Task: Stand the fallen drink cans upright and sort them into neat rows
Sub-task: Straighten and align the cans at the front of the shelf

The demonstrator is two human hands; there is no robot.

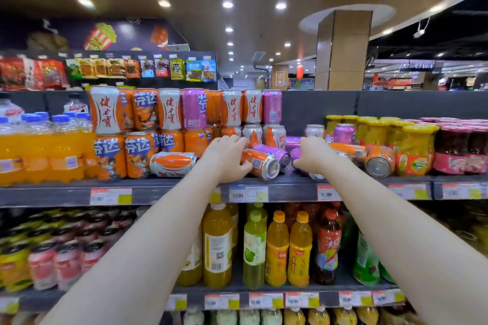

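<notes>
Several drink cans lie on their sides on the dark shelf (277, 187) among stacked upright ones. My left hand (227, 158) grips a fallen orange can (260, 163) whose silver base faces me. A purple can (274, 155) lies right behind it. My right hand (314, 153) is closed around another fallen purple can (297, 155), mostly hidden by the fingers. A silver-and-orange can (173, 163) lies flat at the left. More orange cans (380, 162) lie tipped at the right. Upright orange, silver and purple cans (169, 111) stand in two tiers behind.
Orange soda bottles (37, 153) fill the shelf's left end. Yellow-lidded fruit jars (414, 150) and red jars (462, 150) stand at the right. Bottled juices and teas (277, 248) line the shelf below. Price tags (248, 193) run along the shelf edge.
</notes>
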